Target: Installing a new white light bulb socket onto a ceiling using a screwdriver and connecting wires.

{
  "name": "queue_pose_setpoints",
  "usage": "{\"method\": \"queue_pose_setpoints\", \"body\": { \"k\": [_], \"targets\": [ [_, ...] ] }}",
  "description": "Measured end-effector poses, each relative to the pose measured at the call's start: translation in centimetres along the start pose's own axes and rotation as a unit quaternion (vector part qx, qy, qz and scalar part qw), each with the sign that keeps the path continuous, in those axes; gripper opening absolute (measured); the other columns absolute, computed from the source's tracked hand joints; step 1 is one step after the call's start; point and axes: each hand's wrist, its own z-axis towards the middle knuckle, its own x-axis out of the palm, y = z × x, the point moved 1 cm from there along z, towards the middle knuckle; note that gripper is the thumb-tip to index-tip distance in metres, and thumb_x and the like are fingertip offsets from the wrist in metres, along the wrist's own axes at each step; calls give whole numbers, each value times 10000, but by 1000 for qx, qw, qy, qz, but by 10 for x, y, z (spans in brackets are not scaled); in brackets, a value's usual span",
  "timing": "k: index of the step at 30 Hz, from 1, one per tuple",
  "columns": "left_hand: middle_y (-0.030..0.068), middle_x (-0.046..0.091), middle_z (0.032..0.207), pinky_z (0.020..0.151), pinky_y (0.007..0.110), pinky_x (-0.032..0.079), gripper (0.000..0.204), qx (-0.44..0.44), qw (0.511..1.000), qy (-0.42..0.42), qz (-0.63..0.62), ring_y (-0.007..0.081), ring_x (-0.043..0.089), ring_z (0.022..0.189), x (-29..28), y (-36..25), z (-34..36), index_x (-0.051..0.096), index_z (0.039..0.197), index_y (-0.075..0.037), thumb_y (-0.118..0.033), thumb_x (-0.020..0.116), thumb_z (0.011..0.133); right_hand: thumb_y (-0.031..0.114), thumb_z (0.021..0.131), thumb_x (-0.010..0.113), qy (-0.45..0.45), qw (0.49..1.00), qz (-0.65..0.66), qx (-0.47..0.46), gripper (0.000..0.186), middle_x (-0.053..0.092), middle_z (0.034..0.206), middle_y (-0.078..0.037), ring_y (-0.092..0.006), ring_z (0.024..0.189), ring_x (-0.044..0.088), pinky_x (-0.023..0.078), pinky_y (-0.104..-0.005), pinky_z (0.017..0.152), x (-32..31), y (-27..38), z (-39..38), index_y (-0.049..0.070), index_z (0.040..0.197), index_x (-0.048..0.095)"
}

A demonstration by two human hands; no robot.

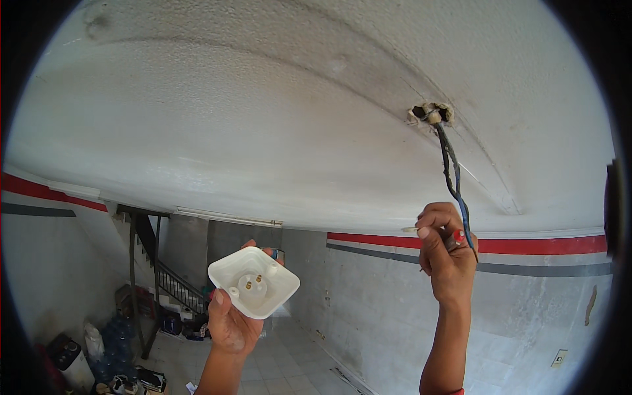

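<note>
My left hand point(234, 325) grips a white square lamp base point(283, 289) with rounded corners, held up below the ceiling. Its hollow side faces me and shows two brass screw terminals and two small white posts. My right hand point(447, 263) is closed, thumb against the fingers, on a small flat whitish piece point(410, 230). A red-ended tool point(457, 236) is tucked in the same hand; most of it is hidden, so its kind is unclear. Right beside these fingers hang dark and blue electrical wires point(455, 178), which come down from a ragged ceiling hole point(431, 114).
Overhead spreads the white ceiling point(263, 131), with a raised strip running past the hole. A staircase point(178, 286) with dark railing stands far left. Clear plastic bottles point(118, 339) and other items crowd the lower left floor. The right wall point(520, 296) carries a red stripe and an outlet plate point(559, 357).
</note>
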Motion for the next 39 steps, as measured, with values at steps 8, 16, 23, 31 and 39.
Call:
{"method": "queue_pose_setpoints", "body": {
  "k": [8,16,23,31,39],
  "targets": [
    [279,382,1417,1073,500,401,859,-1,1000,5,4,404,428,1309,3,3,-2,248,1462,29,-528,567,890,118,946,617,-122,991,50,-17,121,576,736,-5,-8,430,378,267,-193,360,8,16,10,-3,953,612],
    [269,364,1432,1065,507,412,842,2,1000,-1,3,408,430,1306,1,7,-6,253,1462,14,-529,559,897,162,939,636,-169,980,67,-78,216,598,797,-12,-1,436,324,234,-179,364,8,25,15,-20,1054,621],
    [257,376,1424,1077,505,397,836,8,1000,-9,6,401,429,1306,5,10,-6,268,1457,12,-537,557,896,134,952,612,-161,983,59,-73,184,651,891,-62,-12,415,356,262,-190,355,3,33,12,-28,1037,636],
    [261,406,1398,1074,491,402,843,7,1000,-22,-1,395,441,1294,3,13,-9,266,1450,29,-533,560,894,94,938,621,-144,986,17,-78,124,659,861,-26,-14,416,356,265,-199,357,-1,40,15,-21,970,652],
    [265,395,1415,1067,485,410,884,-21,1000,-7,-3,391,428,1313,6,14,-9,258,1457,28,-559,574,878,5,865,653,-79,944,-315,-55,94,675,773,-46,-36,570,455,335,-204,486,-14,28,10,10,952,689]
  ]
}}
